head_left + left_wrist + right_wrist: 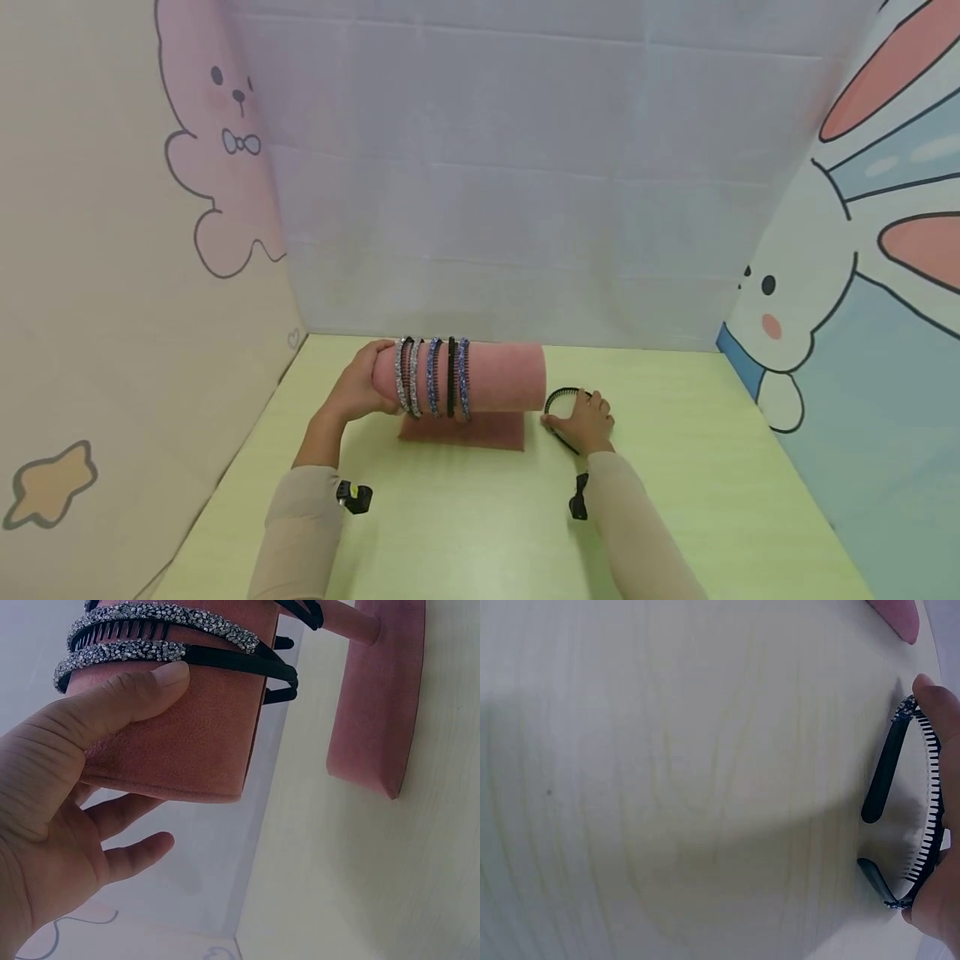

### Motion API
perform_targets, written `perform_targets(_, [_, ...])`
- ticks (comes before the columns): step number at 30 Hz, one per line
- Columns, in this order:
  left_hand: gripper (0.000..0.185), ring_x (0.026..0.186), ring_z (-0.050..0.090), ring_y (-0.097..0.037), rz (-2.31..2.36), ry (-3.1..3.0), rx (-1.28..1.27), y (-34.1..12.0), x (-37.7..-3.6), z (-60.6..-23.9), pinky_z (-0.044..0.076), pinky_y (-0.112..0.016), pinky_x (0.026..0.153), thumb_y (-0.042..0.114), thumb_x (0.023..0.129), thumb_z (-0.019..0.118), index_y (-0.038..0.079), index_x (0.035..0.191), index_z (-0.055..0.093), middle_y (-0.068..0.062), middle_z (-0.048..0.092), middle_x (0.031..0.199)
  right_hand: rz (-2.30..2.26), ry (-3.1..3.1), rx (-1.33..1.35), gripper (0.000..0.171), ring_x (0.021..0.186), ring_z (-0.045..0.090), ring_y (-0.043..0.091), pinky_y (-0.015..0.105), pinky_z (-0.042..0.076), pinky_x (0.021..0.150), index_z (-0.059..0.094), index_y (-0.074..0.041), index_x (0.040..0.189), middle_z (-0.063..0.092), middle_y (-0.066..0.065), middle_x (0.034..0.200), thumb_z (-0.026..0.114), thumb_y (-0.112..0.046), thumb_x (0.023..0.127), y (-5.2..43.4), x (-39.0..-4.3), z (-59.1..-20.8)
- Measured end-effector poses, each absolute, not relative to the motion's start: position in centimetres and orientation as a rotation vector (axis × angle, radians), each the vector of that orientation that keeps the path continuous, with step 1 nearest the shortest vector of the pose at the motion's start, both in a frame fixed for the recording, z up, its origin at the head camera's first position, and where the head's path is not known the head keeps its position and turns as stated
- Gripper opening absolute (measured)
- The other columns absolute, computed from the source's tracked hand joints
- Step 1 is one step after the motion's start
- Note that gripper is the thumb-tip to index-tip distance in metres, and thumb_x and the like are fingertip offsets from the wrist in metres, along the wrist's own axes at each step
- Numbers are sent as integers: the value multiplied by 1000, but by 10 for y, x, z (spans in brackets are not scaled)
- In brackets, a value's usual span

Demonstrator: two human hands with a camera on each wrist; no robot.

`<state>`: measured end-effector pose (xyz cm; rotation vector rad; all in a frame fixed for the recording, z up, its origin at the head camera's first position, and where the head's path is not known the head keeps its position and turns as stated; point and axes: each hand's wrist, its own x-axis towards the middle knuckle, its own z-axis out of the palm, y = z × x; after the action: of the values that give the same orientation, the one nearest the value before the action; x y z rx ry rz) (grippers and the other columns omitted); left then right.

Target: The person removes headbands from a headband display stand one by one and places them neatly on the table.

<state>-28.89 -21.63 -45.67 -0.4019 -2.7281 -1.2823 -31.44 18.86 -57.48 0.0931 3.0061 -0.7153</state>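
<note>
A pink velvety roll-shaped headband stand (508, 377) lies sideways over its pink base (480, 433). My left hand (358, 387) grips its left end, thumb in front beside a sparkly silver headband (124, 652) and the other fingers behind and below. Along the roll sit several headbands: silver glitter ones, blue glitter headbands (464, 379) and a plain black headband (452, 377). To the right of the stand, my right hand (590, 423) holds a black toothed headband (884, 772) with dark glitter on its band, thumb and fingers spanning the arch. Its two ends point away from the palm.
The pale yellow-green table (465, 517) reaches back to a whitish rear curtain (510, 208). Cartoon-printed side walls, with a rabbit (795, 300) on the right, flank it. A small black camera is strapped at each wrist.
</note>
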Motion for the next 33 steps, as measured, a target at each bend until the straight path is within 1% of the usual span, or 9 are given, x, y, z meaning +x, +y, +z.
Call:
perform_targets(4, [113, 111, 45, -32, -1297, -2718, -401, -215, -288, -457, 41, -50, 88, 5, 42, 93, 14, 138, 34, -11, 41, 132, -706, 3008, 78, 108, 130, 10, 50, 66, 15, 97, 20, 5, 144, 11, 34, 143, 60, -67, 75, 190, -314, -577])
perform_targets(7, [113, 111, 45, -31, -1310, -2711, -394, -215, -289, -459, 41, -50, 89, 5, 41, 92, 14, 137, 34, -11, 41, 132, -690, 3020, 61, 106, 130, 9, 50, 68, 12, 96, 21, 5, 144, 10, 35, 143, 59, -66, 75, 191, -315, -577])
perform_targets(11, [113, 112, 44, -31, -1298, -2715, -382, -215, -289, -461, 40, -50, 90, 7, 41, 93, 14, 138, 34, -11, 40, 133, -698, 3055, 38, 97, 131, 9, 51, 72, 8, 93, 25, 4, 143, 11, 36, 143, 59, -61, 79, 191, -314, -573])
perform_targets(15, [114, 113, 43, -32, -1282, -2726, -374, -214, -287, -459, 40, -50, 90, 8, 41, 93, 14, 138, 34, -12, 38, 133, -873, 3050, 5, 84, 131, 10, 50, 69, 12, 96, 24, 4, 143, 11, 35, 144, 62, -43, 85, 190, -310, -564])
perform_targets(17, [113, 113, 43, -32, -1272, -2726, -387, -215, -287, -458, 39, -50, 90, 8, 42, 93, 12, 138, 34, -13, 38, 133, -997, 3033, -19, 80, 130, 10, 50, 66, 18, 97, 25, 4, 143, 10, 34, 145, 63, -34, 85, 188, -308, -558])
perform_targets(19, [112, 114, 43, -32, -1267, -2721, -399, -215, -287, -457, 39, -49, 91, 7, 42, 93, 11, 138, 34, -13, 38, 133, -1095, 3025, -47, 77, 130, 11, 50, 64, 22, 97, 26, 4, 143, 11, 34, 145, 64, -29, 85, 187, -307, -552])
perform_targets(22, [111, 114, 42, -32, -1258, -2712, -413, -216, -287, -456, 38, -50, 92, 5, 42, 92, 10, 137, 34, -14, 39, 132, -1204, 3024, -81, 73, 130, 12, 51, 64, 27, 94, 29, 4, 141, 12, 34, 144, 64, -25, 85, 185, -305, -546])
perform_targets(24, [111, 114, 42, -32, -1253, -2713, -420, -216, -287, -455, 37, -50, 92, 5, 43, 92, 9, 137, 34, -14, 38, 132, -1238, 3027, -97, 71, 129, 12, 52, 63, 27, 94, 30, 5, 140, 13, 34, 144, 65, -23, 85, 185, -304, -543])
perform_targets(33, [112, 114, 42, -32, -1211, -2736, -409, -216, -287, -456, 38, -50, 92, 8, 42, 93, 10, 137, 33, -13, 38, 132, -1398, 3011, -133, 68, 129, 13, 52, 63, 22, 97, 32, 6, 139, 16, 33, 144, 66, -19, 86, 186, -298, -531])
